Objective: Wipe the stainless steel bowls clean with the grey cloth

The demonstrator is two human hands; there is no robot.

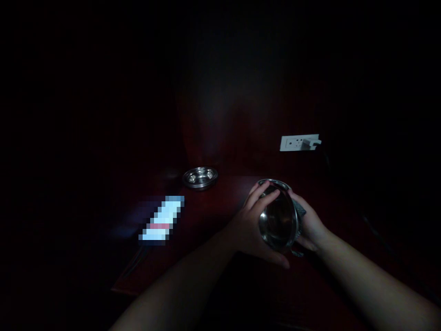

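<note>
The scene is very dark. A steel bowl is held tilted on its side above a dark red table, its opening turned to the left. My left hand wraps round the bowl's near rim, fingers curled over it. My right hand is cupped against the bowl's outer right side, pressing a dark patterned cloth to it.
A second steel bowl stands upright on the table to the far left. A lit, blurred-out screen lies flat near the table's left edge. A white wall socket with a plug in it sits behind, at right.
</note>
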